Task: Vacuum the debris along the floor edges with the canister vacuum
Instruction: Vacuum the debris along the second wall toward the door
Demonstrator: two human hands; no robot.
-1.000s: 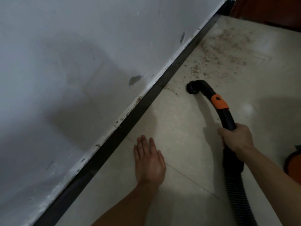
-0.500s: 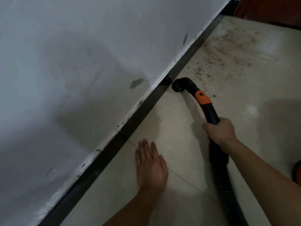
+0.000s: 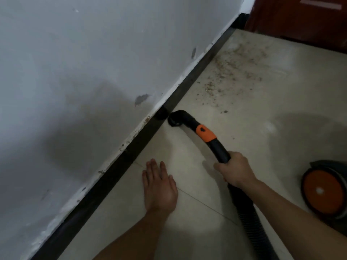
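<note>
My right hand (image 3: 235, 170) is closed around the black curved plastic vacuum handle tube (image 3: 218, 149), just above the point where it joins the black ribbed flexible hose (image 3: 249, 220), which runs back beneath my right forearm toward the lower edge of view. An orange plastic collar (image 3: 204, 133) sits on the tube ahead of my grip. The open black round nozzle end (image 3: 174, 121) is down at the pale beige tiled floor (image 3: 197, 166), just beside the black skirting strip (image 3: 131, 147) that runs along the foot of the white painted wall (image 3: 84, 62); I cannot tell whether the nozzle touches the strip. My left hand (image 3: 159, 186) lies flat and open on the floor, palm down, fingers together and pointing toward the wall, holding nothing, near the skirting and well apart from the nozzle. A scatter of brown crumbly debris (image 3: 234, 72) lies on the tiles beyond the nozzle, close along the skirting and spreading out toward the far corner. The wall paint is chipped and stained in several spots near its lower edge. The grey canister vacuum body with an orange round wheel (image 3: 319, 190) stands on the floor to my right, partly cut off by the frame. A dark red-brown wooden panel (image 3: 300, 17) fills the far upper right corner.
</note>
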